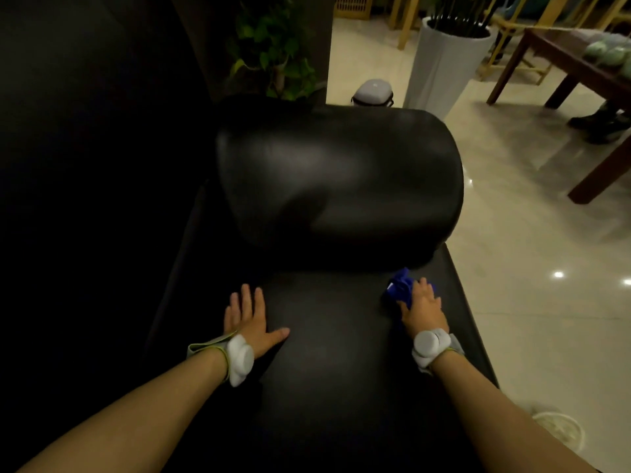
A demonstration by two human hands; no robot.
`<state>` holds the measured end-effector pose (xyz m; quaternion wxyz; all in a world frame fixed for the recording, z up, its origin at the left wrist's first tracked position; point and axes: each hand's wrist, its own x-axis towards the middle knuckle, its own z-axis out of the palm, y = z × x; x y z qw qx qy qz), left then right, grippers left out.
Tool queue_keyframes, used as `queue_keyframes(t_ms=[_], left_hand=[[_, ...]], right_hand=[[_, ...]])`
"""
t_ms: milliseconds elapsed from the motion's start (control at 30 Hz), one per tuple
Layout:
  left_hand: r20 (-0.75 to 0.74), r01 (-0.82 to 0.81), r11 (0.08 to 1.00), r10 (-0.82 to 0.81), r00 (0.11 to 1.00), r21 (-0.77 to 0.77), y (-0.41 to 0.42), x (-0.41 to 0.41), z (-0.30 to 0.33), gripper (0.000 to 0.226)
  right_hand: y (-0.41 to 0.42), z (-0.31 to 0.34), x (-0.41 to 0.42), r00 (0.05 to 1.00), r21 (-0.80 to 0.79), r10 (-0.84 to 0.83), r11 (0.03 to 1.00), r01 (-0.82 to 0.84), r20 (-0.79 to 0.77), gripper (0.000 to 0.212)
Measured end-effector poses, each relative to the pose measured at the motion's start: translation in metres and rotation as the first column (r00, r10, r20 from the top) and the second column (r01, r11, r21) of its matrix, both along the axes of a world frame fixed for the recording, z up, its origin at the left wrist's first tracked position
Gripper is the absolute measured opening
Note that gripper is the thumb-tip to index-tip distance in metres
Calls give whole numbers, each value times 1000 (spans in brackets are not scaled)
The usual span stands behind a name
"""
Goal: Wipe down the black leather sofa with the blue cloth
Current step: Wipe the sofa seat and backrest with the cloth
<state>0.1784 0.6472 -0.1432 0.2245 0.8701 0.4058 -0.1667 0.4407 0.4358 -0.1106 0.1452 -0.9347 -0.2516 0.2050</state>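
head view: right hand (423, 307) presses blue cloth (400, 289) flat-fingered onto sofa (341, 353).

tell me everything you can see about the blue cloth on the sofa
The blue cloth is a deep, saturated blue, soft and fabric-like, bunched into a crumpled wad rather than spread flat. It lies on the flat black leather sofa surface, near its right edge, just below the rounded cushion. The right hand rests on top of it, fingers fairly straight, pressing it onto the leather, so only its left and upper folds show. A small pale patch, perhaps a label, shows at its left edge.
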Motion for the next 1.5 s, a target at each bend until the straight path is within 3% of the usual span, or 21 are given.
queue_keyframes(t_ms=[67, 300, 433, 533, 600, 667, 733, 800, 900, 967, 1067, 1200, 1367, 1500], left_hand=[[-75, 30, 999, -30, 997, -11, -1, -25, -9, 125], [-49, 118, 993, -118, 992, -11, 3, -35, -27, 147], [-36, 134, 991, -134, 990, 5, 4, -36, -28, 147], [-39, 125, 991, -123, 992, 45, -1, -35, -25, 147], [-39, 128, 991, -127, 991, 30, -3, -36, -20, 146], [-26, 141, 990, -141, 990, 18, -3, -36, -17, 146], [-22, 155, 988, -155, 988, -3, -2, -36, -15, 146], [-18, 160, 987, -161, 987, -12, -2, -36, -16, 146], [-16, 158, 987, -157, 987, 28, -2, -35, -23, 146], [-9, 155, 985, -155, 988, 78, -6, -36, -28, 146], [-47, 157, 983, -154, 987, 91, -7, -39, -33, 150], [52, 104, 993, -107, 993, 59, -5, -35, -53, 137], [62, 106, 993, -109, 992, 53, -5, -37, -54, 144], [50, 123, 987, -129, 990, 98, -3, -36, -49, 151]], right_hand=[[0, 0, 0, 1000, -14, 3, 1000, -3, 2, 66], [33, -3, -24, 990, 3, -109, 994, 109, 86, 65], [81, -7, -75, 954, 25, 182, 981, -193, 237, 67], [105, -15, -119, 830, 80, 498, 844, -530, 250, 68], [105, -20, -125, 740, 44, 624, 757, -652, 251, 69], [95, -20, -104, 809, 59, 537, 823, -564, 240, 70], [85, -18, -73, 927, 79, 316, 938, -337, 202, 68], [85, -17, -56, 975, 69, 144, 985, -158, 172, 65], [108, -18, -74, 948, 55, 192, 976, -212, 252, 62], [129, -21, -102, 883, 100, 397, 897, -431, 249, 61], [180, -30, -138, 681, 136, 701, 669, -731, 209, 60], [241, -37, -153, 576, 176, 808, 554, -814, 123, 57], [230, -34, -135, 624, 196, 777, 602, -774, 82, 55], [158, -23, -92, 785, 160, 598, 769, -619, 160, 55]])
